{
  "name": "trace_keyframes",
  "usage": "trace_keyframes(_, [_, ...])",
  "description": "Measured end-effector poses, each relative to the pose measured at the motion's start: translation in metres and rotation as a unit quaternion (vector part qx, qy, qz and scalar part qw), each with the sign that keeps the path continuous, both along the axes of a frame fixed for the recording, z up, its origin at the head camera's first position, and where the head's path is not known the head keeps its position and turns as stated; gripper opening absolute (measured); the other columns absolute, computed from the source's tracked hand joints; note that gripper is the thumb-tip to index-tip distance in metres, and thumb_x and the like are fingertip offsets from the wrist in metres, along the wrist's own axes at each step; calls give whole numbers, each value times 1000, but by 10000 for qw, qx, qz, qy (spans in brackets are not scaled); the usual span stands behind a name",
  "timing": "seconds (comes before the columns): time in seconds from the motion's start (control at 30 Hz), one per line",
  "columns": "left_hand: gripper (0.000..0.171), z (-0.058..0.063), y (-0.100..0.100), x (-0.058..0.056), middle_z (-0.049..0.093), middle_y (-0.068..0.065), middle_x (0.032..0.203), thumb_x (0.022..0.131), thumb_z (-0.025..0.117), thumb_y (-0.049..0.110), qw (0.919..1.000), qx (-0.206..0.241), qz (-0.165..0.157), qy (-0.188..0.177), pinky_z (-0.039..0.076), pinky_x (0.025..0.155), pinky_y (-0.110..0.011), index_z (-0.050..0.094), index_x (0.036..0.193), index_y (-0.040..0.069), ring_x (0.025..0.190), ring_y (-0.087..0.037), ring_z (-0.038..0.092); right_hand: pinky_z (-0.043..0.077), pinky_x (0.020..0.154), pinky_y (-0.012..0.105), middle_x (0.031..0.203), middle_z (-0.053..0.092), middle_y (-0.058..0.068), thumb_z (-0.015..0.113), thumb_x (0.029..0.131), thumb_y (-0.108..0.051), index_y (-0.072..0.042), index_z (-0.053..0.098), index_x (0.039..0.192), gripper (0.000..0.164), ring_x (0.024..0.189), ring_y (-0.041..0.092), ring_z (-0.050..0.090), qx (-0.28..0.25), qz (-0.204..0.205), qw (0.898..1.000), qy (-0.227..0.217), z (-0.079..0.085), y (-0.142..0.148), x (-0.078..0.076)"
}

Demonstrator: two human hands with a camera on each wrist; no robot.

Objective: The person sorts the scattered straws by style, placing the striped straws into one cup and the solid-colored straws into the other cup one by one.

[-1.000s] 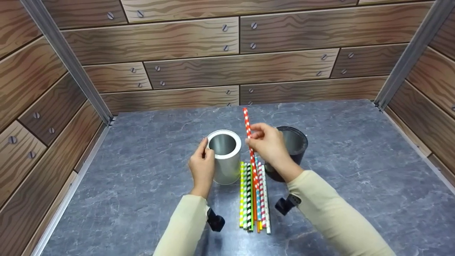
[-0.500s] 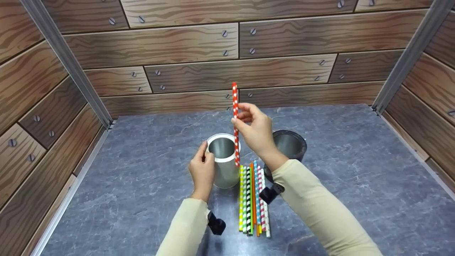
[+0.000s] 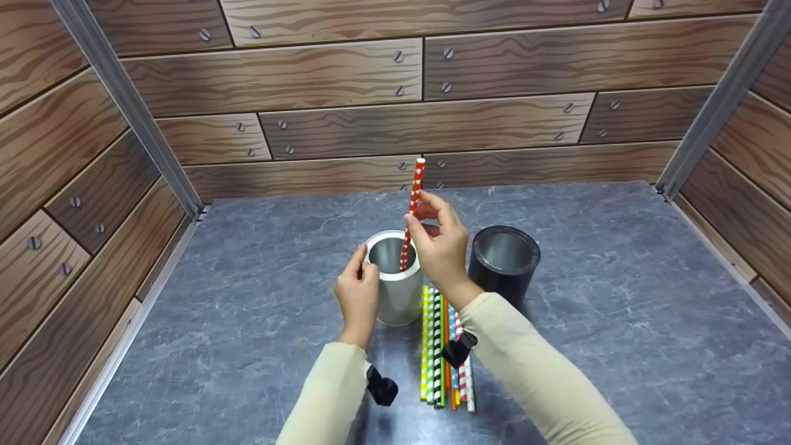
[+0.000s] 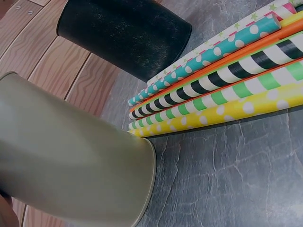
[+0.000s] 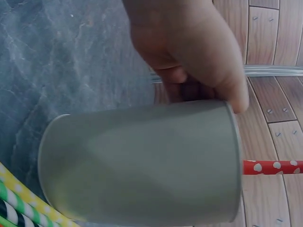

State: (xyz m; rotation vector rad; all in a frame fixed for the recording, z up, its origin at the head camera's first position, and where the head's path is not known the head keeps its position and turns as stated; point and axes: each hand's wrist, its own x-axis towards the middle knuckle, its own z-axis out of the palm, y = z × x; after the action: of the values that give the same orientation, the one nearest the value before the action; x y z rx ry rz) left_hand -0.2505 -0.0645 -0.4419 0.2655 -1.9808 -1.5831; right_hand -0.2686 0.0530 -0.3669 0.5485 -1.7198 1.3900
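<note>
My left hand (image 3: pixel 357 296) holds the left side of a white-rimmed, pale grey cylindrical can (image 3: pixel 399 303), thumb and finger up at its rim. The can stands upright, its top open. My right hand (image 3: pixel 442 244) pinches a red paper straw (image 3: pixel 418 180) with white spots around its middle. The straw's lower end is down inside the can's mouth and its upper end tilts slightly right. In the right wrist view, the red straw (image 5: pixel 274 167) sticks out past the can's rim, while the can's wall hides its lower part.
Several patterned paper straws (image 3: pixel 437 352) lie side by side on the grey marbled table, just right of the can. A black can (image 3: pixel 505 273) stands open-topped beyond them to the right. Wood-print walls (image 3: pixel 346 74) enclose the back and sides.
My right hand has lifted the red straw from over the straw row, moved it left and lowered its bottom end into the pale can. My left hand has kept its hold on the can.
</note>
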Motion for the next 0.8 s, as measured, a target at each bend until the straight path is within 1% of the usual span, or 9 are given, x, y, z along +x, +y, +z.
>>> trace_keyframes(0.07, [40, 0, 0, -1, 61, -7, 121, 81, 51, 7, 10000, -38, 23, 11, 41, 62, -22, 64, 118, 6, 75, -14, 53, 53, 60, 25, 85, 64, 14, 68, 79, -1, 5, 59, 109, 33, 78, 22, 63, 2, -2, 10000, 57, -4, -1, 0])
trace_keyframes(0.17, [40, 1, 0, -1, 61, -7, 122, 81, 52, 7, 10000, -47, 24, -13, 37, 57, -21, 64, 119, 7, 65, -13, 47, 53, 60, 26, 86, 64, 14, 68, 79, 0, 6, 59, 109, 32, 78, 23, 63, 30, 19, 10000, -12, -11, -3, 0])
trace_keyframes(0.27, [40, 2, 0, -1, 61, -7, 122, 80, 52, 7, 10000, -25, 28, -35, 36, 56, -20, 64, 119, 7, 62, -12, 45, 54, 61, 25, 87, 64, 15, 68, 79, 0, 6, 59, 109, 33, 79, 23, 63, 68, 93, 9998, -189, -18, -5, 0])
trace_keyframes(0.4, [40, 3, 1, -1, 62, -7, 121, 80, 52, 7, 9999, -65, 74, -21, 37, 57, -20, 64, 118, 6, 65, -12, 47, 54, 62, 25, 88, 64, 14, 68, 79, 0, 5, 58, 110, 33, 79, 23, 63, 124, 208, 9985, -499, -27, -6, 0])
trace_keyframes(0.53, [40, 2, 1, -1, 62, -7, 121, 80, 52, 6, 10000, -64, 56, 23, 36, 55, -20, 64, 118, 5, 60, -12, 44, 53, 61, 25, 87, 64, 13, 68, 77, 1, 3, 59, 109, 33, 77, 23, 63, 208, 235, 9968, -737, -33, -6, -1])
trace_keyframes(0.63, [39, 1, 1, -1, 62, -8, 120, 80, 52, 6, 9999, -95, 74, 86, 37, 56, -20, 64, 117, 5, 63, -12, 47, 53, 60, 26, 84, 64, 13, 67, 76, 3, 4, 59, 108, 33, 74, 24, 63, 273, 251, 9959, -822, -37, -6, -2])
trace_keyframes(0.8, [39, 1, 0, 0, 62, -9, 119, 79, 52, 5, 9995, -219, 142, 189, 41, 61, -22, 65, 116, 4, 75, -14, 54, 52, 58, 25, 82, 64, 14, 66, 73, 6, 4, 59, 105, 33, 71, 24, 62, 342, 235, 9938, -1028, -41, -6, -2])
